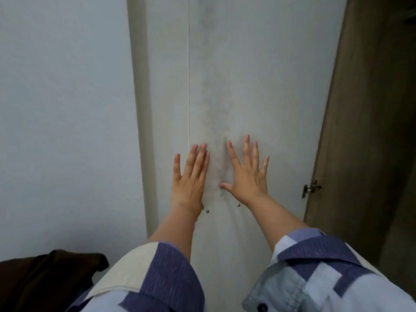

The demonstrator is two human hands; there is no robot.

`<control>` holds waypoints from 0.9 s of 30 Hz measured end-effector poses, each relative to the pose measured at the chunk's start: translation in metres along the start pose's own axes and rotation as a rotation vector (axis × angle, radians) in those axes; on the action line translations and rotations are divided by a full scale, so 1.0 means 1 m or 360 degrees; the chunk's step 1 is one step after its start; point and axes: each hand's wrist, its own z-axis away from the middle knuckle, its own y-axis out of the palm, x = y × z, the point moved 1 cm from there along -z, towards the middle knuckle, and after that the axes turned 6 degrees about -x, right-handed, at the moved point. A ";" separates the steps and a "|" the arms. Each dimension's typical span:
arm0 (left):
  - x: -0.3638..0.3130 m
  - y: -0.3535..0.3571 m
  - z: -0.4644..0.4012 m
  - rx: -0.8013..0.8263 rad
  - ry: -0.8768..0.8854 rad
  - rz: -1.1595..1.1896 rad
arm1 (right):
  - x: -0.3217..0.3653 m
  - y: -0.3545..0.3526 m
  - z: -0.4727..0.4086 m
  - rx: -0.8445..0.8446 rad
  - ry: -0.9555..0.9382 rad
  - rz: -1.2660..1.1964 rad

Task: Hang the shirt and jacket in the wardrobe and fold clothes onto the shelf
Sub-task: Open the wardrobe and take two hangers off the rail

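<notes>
A: Item one, the left hand (190,179). How does it lie?

B: Flat against the white door (247,86). The fingers (198,158) are straight and held nearly together, the thumb apart on the outer side. It holds nothing. The fingertips lie just right of the seam (188,97) that runs up the panel.

A: Item two, the right hand (246,174)?

B: Also flat on the same door, its fingers (246,149) straight and spread wide, thumb pointing toward the left hand. It holds nothing either. The two hands are near each other, not touching; a grey smudge (219,163) runs up the door between them and well above the fingertips.

A: Fittings?

B: Two small screw heads (207,211) sit on the door just below the wrists. A metal hinge (311,188) lies to the right of the right fingers, at the edge where the white door meets a brown wooden panel (369,131).

A: Clothing for the task?

B: A dark brown garment (45,280) lies bunched low on the left, well below and left of the left fingers; whether it is the jacket or something else cannot be told. The sleeves (315,266) worn by the person are patchwork blue, pale blue and cream.

A: Surroundings?

B: A pale wall (63,109) to the left of the left fingers, beyond the door frame (140,109).
</notes>
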 end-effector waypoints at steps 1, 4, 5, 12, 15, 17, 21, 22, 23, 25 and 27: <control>0.002 0.009 -0.010 -0.0013 0.0009 -0.0006 | 0.002 0.007 -0.010 -0.0004 0.0001 0.0015; 0.008 0.032 -0.043 -0.0086 0.0047 -0.0019 | 0.006 0.030 -0.036 -0.0009 0.0010 0.0053; 0.009 0.039 -0.054 -0.0102 0.0061 -0.0023 | 0.006 0.037 -0.043 -0.0011 0.0014 0.0091; 0.009 0.080 -0.113 -0.0064 0.0121 -0.0003 | -0.015 0.071 -0.076 0.0045 0.0116 0.0262; 0.007 0.090 -0.124 0.0011 0.0150 0.0052 | -0.022 0.079 -0.080 0.0071 0.0130 0.0259; 0.005 0.095 -0.126 0.0010 0.0134 0.0100 | -0.025 0.081 -0.080 0.0058 0.0111 0.0303; -0.001 0.095 -0.122 -0.0029 0.0104 0.0156 | -0.027 0.082 -0.077 0.0040 0.0099 0.0283; -0.002 0.094 -0.122 -0.0028 0.0109 0.0168 | -0.026 0.083 -0.077 0.0038 0.0094 0.0275; -0.002 0.094 -0.122 -0.0028 0.0108 0.0184 | -0.026 0.083 -0.077 0.0032 0.0089 0.0264; -0.003 0.094 -0.123 -0.0032 0.0096 0.0219 | -0.026 0.081 -0.077 0.0029 0.0083 0.0243; -0.006 0.092 -0.122 -0.0034 0.0071 0.0270 | -0.027 0.079 -0.077 0.0029 0.0059 0.0223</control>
